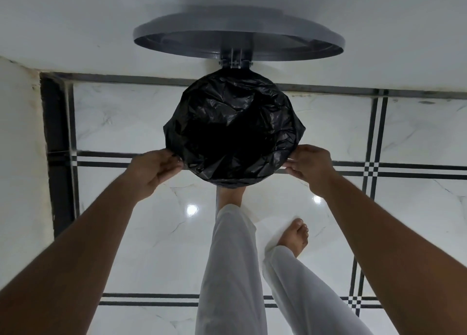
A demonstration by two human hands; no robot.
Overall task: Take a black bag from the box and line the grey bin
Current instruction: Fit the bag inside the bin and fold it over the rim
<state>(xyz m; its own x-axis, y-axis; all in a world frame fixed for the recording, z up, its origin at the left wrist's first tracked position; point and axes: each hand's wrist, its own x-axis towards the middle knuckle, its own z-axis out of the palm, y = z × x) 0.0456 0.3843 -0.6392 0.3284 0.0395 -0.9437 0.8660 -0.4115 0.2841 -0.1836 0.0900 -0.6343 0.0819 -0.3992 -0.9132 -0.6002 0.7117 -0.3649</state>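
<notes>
Here the floor is shiny white tile with black lines, and a white wall stands behind. The grey bin itself is hidden under the black bag; only its raised lid shows. The left hand and right hand pinch the bag's edge with curled fingers, one on each side.

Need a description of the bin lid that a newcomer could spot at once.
Start at the white wall beyond the tiled floor. Against it stands the bin, its mouth covered by a black bag that both hands hold. The lid is the grey disc hinged open above the bag, the only round grey thing.
</notes>
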